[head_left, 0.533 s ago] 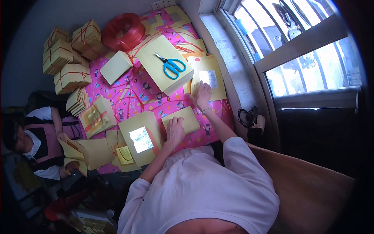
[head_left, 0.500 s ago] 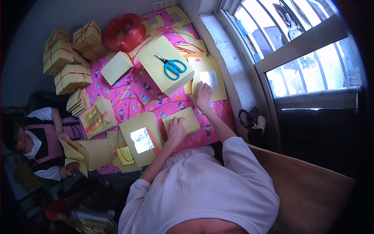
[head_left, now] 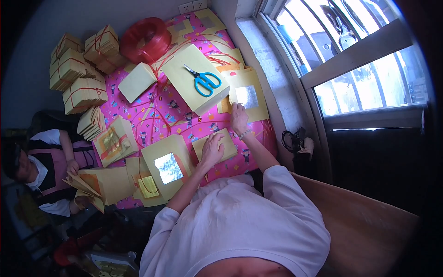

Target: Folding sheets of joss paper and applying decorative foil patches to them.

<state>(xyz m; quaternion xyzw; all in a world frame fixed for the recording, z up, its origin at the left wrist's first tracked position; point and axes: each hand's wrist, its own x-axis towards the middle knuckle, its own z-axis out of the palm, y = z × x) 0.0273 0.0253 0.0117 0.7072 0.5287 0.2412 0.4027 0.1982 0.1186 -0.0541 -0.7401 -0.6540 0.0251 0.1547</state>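
My right hand (head_left: pixel 239 119), with a beaded bracelet at the wrist, pinches the near left edge of a yellow paper sheet (head_left: pixel 261 104) bearing a silver foil square (head_left: pixel 247 96). That edge curls up a little. My left hand (head_left: pixel 212 150) rests on a folded yellow paper bundle (head_left: pixel 229 144) close to my body, fingers loosely bent and apart. Left of it lies a larger paper stack (head_left: pixel 177 147) topped with a silver square. Beyond my hands, blue-handled scissors (head_left: pixel 203 82) lie on a thick block of yellow paper (head_left: pixel 184 62).
A pink patterned cloth (head_left: pixel 173 113) covers the table. Red cord coil (head_left: pixel 145 40) and tied paper bundles (head_left: pixel 85 94) stand at the back left. A smaller paper block (head_left: pixel 137 82) sits near the middle. At left, another person (head_left: pixel 50 159) handles folded paper (head_left: pixel 87 184). A barred window (head_left: pixel 364 64) is at right.
My right hand has drawn back toward me to the sheet's left edge, which now curls up. My left hand's fingers have lifted and bent slightly. The other person's paper has shifted.
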